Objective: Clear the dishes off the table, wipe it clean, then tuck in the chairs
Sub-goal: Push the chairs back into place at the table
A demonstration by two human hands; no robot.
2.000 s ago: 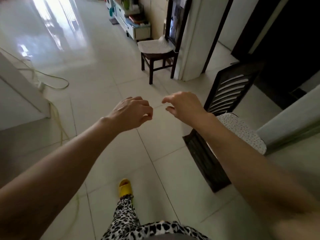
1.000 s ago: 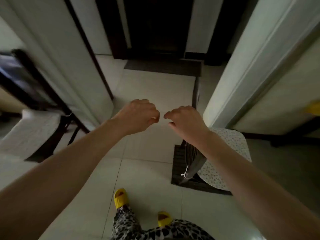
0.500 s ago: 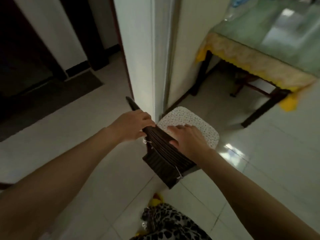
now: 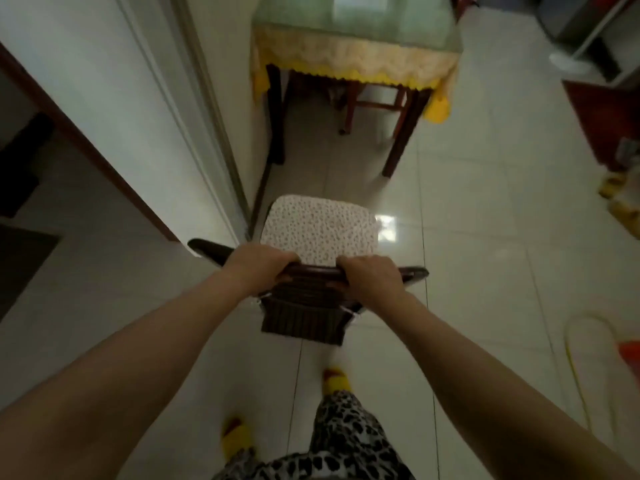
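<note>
— Where's the chair?

— On the tile between the person and the table, seat facing the table, well short of it. The left hand and right hand are both clamped over its top rail, fingers curled round the wood.

— How would you push it in well?

— I'd keep both hands level so it runs straight, aim the seat for the gap between the near table legs, and watch the wall close on the left. Easing off before the seat meets the frame should spare a knock.

— And the count?

— One chair in hand, one table, two hands gripping, two yellow slippers. A second chair may sit under the table; it's too dim to tell.
</note>
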